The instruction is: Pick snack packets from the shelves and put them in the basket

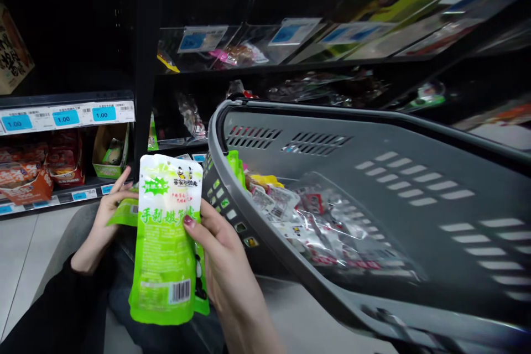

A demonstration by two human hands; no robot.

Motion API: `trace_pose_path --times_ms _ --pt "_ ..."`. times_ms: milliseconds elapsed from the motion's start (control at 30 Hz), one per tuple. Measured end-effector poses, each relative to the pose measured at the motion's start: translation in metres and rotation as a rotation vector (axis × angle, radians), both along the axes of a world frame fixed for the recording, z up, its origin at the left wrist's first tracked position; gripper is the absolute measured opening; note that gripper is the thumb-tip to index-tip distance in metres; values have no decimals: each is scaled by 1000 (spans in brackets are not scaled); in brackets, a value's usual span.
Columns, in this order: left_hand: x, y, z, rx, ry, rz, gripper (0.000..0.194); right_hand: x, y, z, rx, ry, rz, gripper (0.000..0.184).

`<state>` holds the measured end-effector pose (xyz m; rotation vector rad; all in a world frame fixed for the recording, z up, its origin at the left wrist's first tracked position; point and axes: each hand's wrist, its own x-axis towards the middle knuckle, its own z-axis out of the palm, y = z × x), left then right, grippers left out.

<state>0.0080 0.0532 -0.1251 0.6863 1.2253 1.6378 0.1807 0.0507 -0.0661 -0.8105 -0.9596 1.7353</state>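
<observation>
My right hand (224,254) grips a green and white snack pouch (164,287) by its right edge, thumb on the printed face. A barcode sits near the bottom of that pouch. Another green pouch (202,298) shows behind it in the same hand. Further left, my left hand (108,213) pinches one more green pouch (123,215), partly hidden behind the front one; its index finger sticks up. Right of my hands is a grey shopping basket (398,144) holding clear-wrapped snack packs (332,232), a yellow packet and some green pouches at its left end.
Dark store shelves rise behind the basket, with price tags (203,38) and scattered packets. At left, a lower shelf carries orange snack boxes (29,182) and a green carton (110,155) with a small packet inside. Pale floor tiles (25,265) show below.
</observation>
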Motion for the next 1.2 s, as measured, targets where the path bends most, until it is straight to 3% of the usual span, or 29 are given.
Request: trace_pose_path --times_ms 100,167,233,333,400,567,633,767,833,967,1200 --pt "-1 -8 3 238 391 98 17 4 4 0 -20 -16 -36 29" --pt "0 -16 5 351 547 198 19 7 7 0 -45 -51 -58 29" --pt "1 -23 6 401 604 260 23 9 10 -1 -69 -82 -67 28" --pt "3 -24 8 392 575 254 29 8 13 -5 -105 -94 -69 29" --pt "1 -19 9 379 483 166 34 7 15 -8 -127 -90 -75 29" --pt "-9 -10 11 344 -90 -359 64 5 18 -12 -135 -96 -98 26" --pt "-12 -9 11 304 -252 -457 68 6 19 -11 -119 -99 -96 24" --pt "-16 -6 5 180 -192 -323 36 8 18 -11 -88 -124 -91 25" --pt "-16 -3 2 231 -93 -234 28 8 18 -12 -90 -140 -101 27" --pt "-14 -1 4 400 -51 -137 54 5 19 -16 -74 -142 -138 26" --pt "-6 -6 11 312 -64 -18 90 2 26 -27 -49 -160 -215 28"
